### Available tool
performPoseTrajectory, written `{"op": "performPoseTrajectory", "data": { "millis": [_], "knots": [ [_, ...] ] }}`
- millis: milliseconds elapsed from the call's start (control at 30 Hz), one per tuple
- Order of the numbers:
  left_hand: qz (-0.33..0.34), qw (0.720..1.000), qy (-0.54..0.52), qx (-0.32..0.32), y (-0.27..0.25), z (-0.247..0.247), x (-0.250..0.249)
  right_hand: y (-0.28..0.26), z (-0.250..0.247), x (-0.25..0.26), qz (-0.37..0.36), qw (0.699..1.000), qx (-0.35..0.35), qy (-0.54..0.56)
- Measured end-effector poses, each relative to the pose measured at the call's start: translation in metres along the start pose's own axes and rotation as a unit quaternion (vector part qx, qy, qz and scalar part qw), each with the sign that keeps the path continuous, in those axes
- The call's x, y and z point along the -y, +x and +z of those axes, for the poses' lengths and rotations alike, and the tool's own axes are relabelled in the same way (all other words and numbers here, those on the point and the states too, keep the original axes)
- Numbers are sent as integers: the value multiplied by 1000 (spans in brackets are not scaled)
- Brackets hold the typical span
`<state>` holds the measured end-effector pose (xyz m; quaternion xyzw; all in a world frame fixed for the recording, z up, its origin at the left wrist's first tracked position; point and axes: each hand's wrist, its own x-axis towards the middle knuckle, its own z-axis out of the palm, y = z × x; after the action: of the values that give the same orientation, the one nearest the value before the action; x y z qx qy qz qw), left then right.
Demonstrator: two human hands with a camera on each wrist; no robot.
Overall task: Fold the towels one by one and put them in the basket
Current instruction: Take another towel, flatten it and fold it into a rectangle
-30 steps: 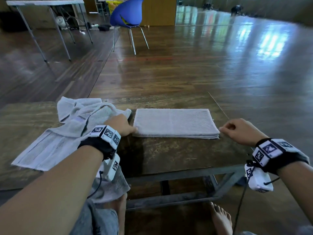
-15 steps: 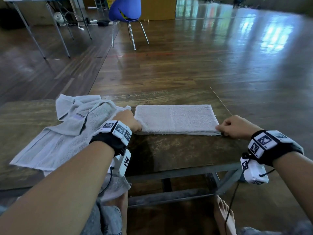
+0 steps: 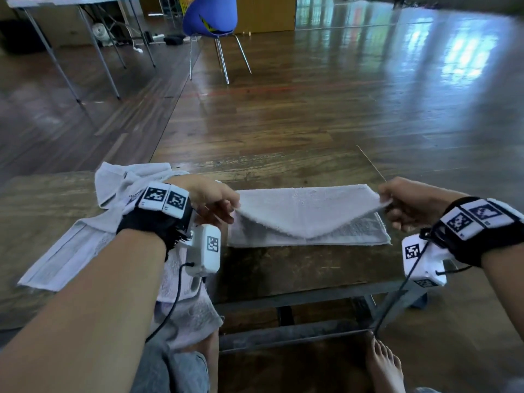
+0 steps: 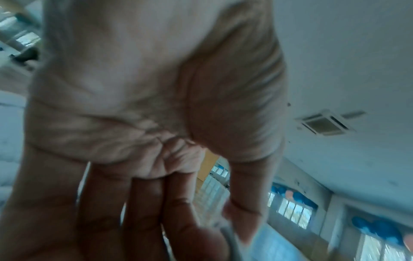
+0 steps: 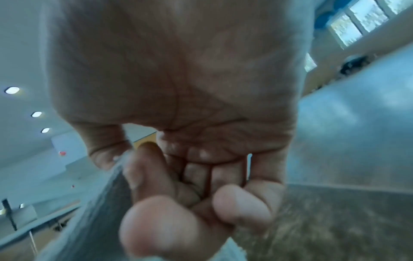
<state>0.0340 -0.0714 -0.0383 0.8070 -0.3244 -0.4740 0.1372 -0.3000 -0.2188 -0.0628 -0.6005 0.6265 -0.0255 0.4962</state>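
While the unfolded towels [image 3: 85,231] lie heaped at the left of the bench [image 3: 297,268], one draping over its near edge, the fold in hand is on the strip to their right. Left hand [image 3: 209,199]: thumb and fingers pinch the near-left corner of the folded towel [image 3: 309,214], lifted clear of the layer below. In the left wrist view the fingers [image 4: 143,211] reach past the palm with a pale edge of cloth near the thumb; blurred, so nothing finer can be read. Towel's near edge sags to a V in the middle, its far half flat on the bench. Right hand [image 3: 408,202]: pinches the near-right corner likewise, thumb against forefinger, the other fingers [image 5: 241,203] curled in.

Change: half a second ago both hands rested at the ends of a flat strip; now the top layer's near corners are raised. Judgement: another fold is starting, probably near edge carried to far edge. No basket in view; this towel is not yet ready for it, others untouched.
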Motion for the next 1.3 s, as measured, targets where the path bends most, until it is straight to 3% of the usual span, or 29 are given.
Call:
{"op": "performPoseTrajectory", "data": {
  "millis": [100,167,267,367,433,533,633,700,833,1133,1233,1300],
  "knots": [
    [9,995,-96,-36,5,4,-5,3,6,10,9,996,-17,85],
    [44,980,-166,-98,12,6,-10,10,7,17,-46,982,-68,169],
    [130,919,-307,-211,17,3,-14,18,2,26,-148,939,-154,270],
    [177,891,-349,-231,13,-3,-14,20,0,26,-198,909,-159,331],
    [162,909,-326,-204,10,-2,-8,20,-2,18,-179,924,-153,300],
    [110,957,-226,-145,8,2,5,12,1,1,-140,950,-122,250],
    [51,988,-140,-37,8,4,17,5,0,-16,-112,967,-104,202],
    [13,996,-90,16,10,7,24,0,-1,-28,-91,979,-52,173],
    [-33,999,16,10,17,15,39,-7,-1,-45,-62,996,-2,65],
    [-49,995,88,-17,17,21,35,-1,-3,-45,-76,993,-32,-80],
    [27,981,167,-99,16,22,28,0,0,-43,-98,967,-80,-221],
    [149,948,204,-191,18,24,21,-3,5,-40,-175,911,-190,-323]
  ]
}}
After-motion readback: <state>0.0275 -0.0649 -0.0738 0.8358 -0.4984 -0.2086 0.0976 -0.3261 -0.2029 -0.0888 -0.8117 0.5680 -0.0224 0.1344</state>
